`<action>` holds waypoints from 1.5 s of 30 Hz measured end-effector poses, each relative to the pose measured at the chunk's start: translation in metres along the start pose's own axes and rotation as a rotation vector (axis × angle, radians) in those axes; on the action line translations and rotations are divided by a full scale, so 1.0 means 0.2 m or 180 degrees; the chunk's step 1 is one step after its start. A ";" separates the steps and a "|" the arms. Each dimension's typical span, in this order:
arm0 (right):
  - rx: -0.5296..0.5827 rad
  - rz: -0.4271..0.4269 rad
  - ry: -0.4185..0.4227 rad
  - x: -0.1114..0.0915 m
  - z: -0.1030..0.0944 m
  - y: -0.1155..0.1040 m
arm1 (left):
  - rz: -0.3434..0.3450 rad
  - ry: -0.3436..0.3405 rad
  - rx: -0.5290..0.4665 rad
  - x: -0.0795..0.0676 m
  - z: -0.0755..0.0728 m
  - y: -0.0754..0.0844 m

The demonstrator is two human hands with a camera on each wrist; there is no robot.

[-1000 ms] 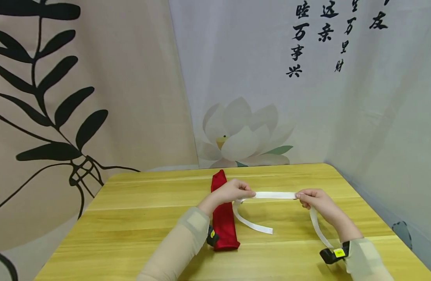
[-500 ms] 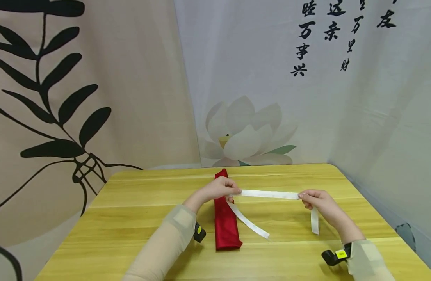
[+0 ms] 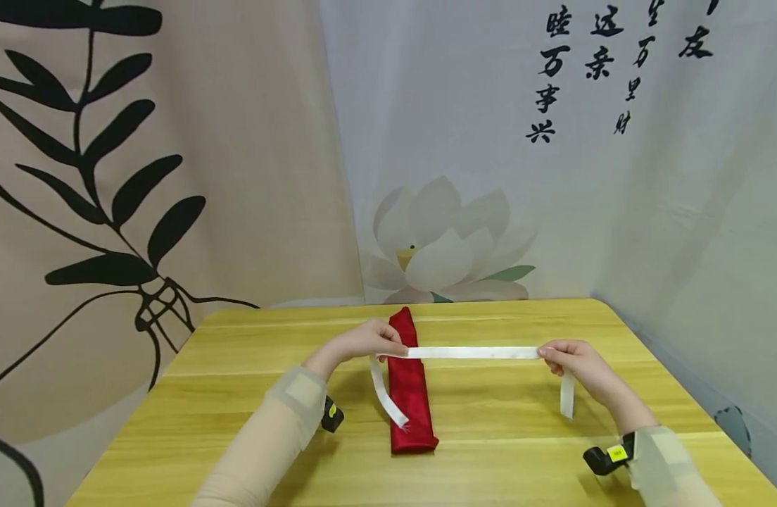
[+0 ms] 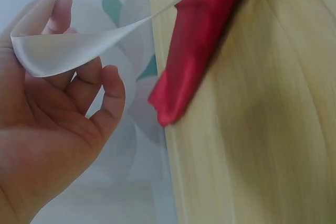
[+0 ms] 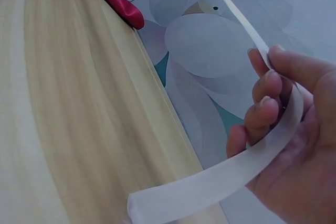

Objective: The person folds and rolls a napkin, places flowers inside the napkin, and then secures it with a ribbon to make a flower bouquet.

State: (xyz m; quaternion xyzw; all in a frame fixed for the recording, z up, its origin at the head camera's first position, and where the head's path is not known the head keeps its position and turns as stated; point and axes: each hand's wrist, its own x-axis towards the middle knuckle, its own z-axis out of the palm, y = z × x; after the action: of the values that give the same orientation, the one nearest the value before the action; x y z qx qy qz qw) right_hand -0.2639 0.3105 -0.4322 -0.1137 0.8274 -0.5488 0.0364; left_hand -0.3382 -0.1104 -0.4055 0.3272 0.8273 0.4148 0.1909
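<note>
My left hand (image 3: 366, 339), by the red cloth (image 3: 410, 408), and right hand (image 3: 569, 358), well right of it, pinch white ribbon (image 3: 471, 353) straight; a loosened grip could drop it.

Black brush-style Chinese characters (image 3: 546, 98) run down the pale cloth backdrop (image 3: 439, 105) in columns: from left, 睦万事兴, then 远亲 (image 3: 599, 63), 万里财 (image 3: 633, 89) beneath a partly cropped character, and 友 (image 3: 695, 44). The left yellow label (image 3: 333, 410) and right yellow label (image 3: 616, 453), on black wrist cameras (image 3: 596, 461), are too small to read.
</note>
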 end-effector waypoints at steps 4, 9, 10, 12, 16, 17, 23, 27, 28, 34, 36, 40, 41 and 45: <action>-0.0012 -0.0019 -0.0067 0.03 -0.01 -0.01 | -0.0107 -0.0023 -0.0056 -0.07 -0.05 -0.03; -0.0032 -0.0010 -0.0108 0.06 0.00 -0.02 | -0.0252 0.0032 -0.0099 -0.16 -0.10 -0.09; -0.0031 -0.0010 -0.0117 0.07 0.00 -0.02 | -0.0278 0.0059 -0.0124 -0.18 -0.11 -0.10; -0.0047 -0.0015 -0.0132 0.08 0.01 -0.02 | -0.0311 0.0099 -0.0171 -0.21 -0.13 -0.12; -0.0056 -0.0037 -0.0183 0.10 0.04 -0.01 | -0.0406 0.0162 -0.0317 -0.27 -0.17 -0.16; -0.0057 -0.0041 -0.0193 0.11 0.04 -0.01 | -0.0433 0.0170 -0.0345 -0.28 -0.18 -0.17; -0.0021 -0.0096 -0.0272 0.12 0.06 -0.01 | -0.0572 0.0208 -0.0341 -0.36 -0.22 -0.22; -0.0032 -0.0127 -0.0286 0.13 0.06 0.00 | -0.0618 0.0226 -0.0227 -0.41 -0.24 -0.27; -0.0033 -0.0124 -0.0286 0.13 0.06 0.00 | -0.0624 0.0239 -0.0207 -0.42 -0.25 -0.28; -0.0009 -0.0022 -0.0249 0.14 0.05 0.03 | -0.0701 0.0299 -0.0225 -0.49 -0.27 -0.33; 0.0003 0.0004 -0.0241 0.14 0.04 0.04 | -0.0737 0.0313 -0.0252 -0.51 -0.28 -0.34; 0.0009 0.0030 -0.0263 0.14 0.04 0.06 | -0.0751 0.0336 -0.0281 -0.54 -0.29 -0.35; 0.0005 0.0033 -0.0286 0.14 0.04 0.06 | -0.0735 0.0328 -0.0286 -0.54 -0.29 -0.36; -0.0049 0.0145 -0.0313 0.14 0.05 0.08 | -0.0690 0.0279 -0.0298 -0.56 -0.28 -0.36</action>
State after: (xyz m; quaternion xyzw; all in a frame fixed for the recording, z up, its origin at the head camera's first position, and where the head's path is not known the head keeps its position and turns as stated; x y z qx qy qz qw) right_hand -0.2925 0.3012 -0.4481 -0.1219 0.8312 -0.5352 0.0887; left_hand -0.3196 -0.2525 -0.4262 0.2081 0.8451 0.4439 0.2133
